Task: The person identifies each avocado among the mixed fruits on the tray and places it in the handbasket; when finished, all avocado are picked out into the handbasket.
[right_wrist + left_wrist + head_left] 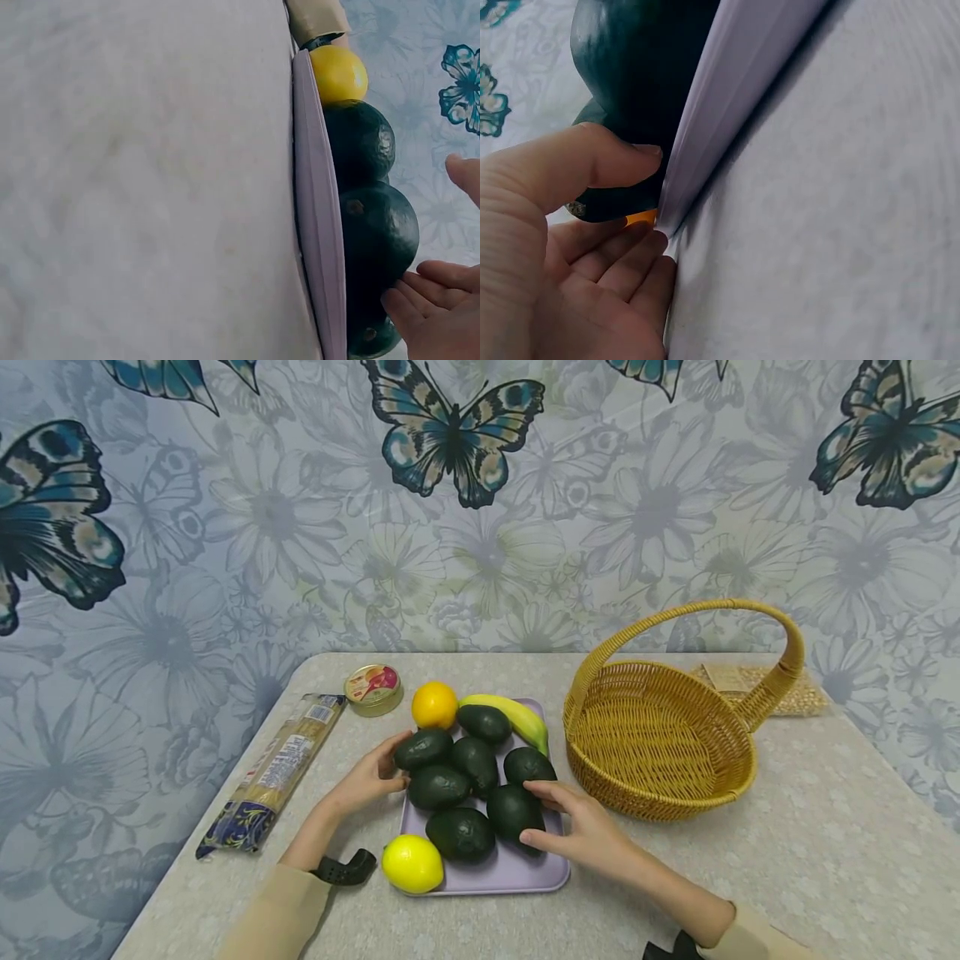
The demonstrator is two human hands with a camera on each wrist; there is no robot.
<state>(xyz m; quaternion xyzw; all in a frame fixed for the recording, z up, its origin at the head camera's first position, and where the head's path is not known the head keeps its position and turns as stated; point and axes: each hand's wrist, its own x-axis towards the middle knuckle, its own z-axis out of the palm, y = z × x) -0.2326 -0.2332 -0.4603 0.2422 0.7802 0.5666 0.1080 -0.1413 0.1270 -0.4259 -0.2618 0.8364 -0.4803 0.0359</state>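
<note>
A lilac tray point(517, 878) holds several dark green avocados point(461, 835), with a banana point(529, 724) and an orange point(434, 704) at its far end and a lemon point(412, 864) on its near left corner. At the tray's left side, my left hand point(369, 782) is beside the avocados; in the left wrist view its thumb point(622, 163) lies against one and the fingers extend along the rim. My right hand point(592, 833) spreads thumb and fingers at the right-hand avocado point(381, 225). Its fingertips appear to touch the fruit, while the thumb stands apart in the right wrist view.
Right of the tray stands a wicker basket point(645, 752) with a tall handle, its inside bare. Behind it lies a clear packet of pale grains or beans point(798, 693). A pasta packet point(281, 764) and a round tin point(373, 688) are on the left of the table.
</note>
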